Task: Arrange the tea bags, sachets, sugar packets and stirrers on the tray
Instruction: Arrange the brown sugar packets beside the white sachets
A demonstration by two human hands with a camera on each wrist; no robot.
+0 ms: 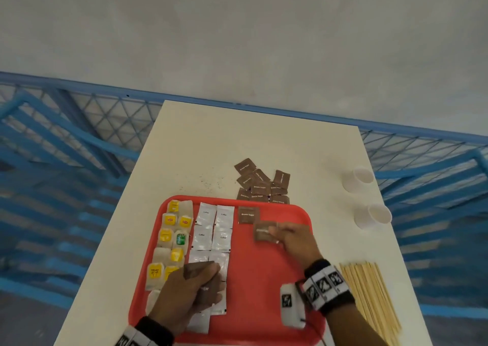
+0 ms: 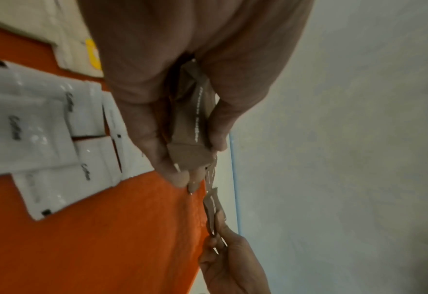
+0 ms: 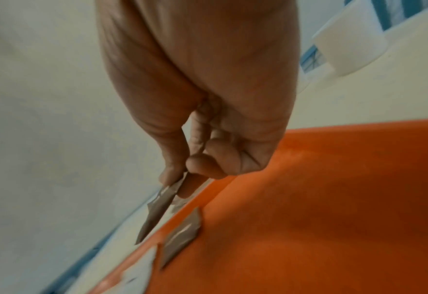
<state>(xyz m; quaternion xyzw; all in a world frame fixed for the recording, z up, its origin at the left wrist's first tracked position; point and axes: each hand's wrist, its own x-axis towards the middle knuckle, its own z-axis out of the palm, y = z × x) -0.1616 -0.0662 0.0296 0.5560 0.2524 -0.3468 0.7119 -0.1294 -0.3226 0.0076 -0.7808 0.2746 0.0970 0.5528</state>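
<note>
A red tray lies at the table's near edge. Tea bags fill its left column and white coffee sachets sit beside them. One brown sugar packet lies flat near the tray's far edge. My right hand pinches another brown sugar packet just above the tray, to the right of the flat one; the right wrist view shows this held packet edge-on. My left hand hovers over the sachets and grips a small stack of brown sugar packets.
More brown sugar packets lie heaped on the table behind the tray. Wooden stirrers lie in a bundle to the tray's right. Two white cups lie on their sides at the right edge. Blue railing surrounds the table.
</note>
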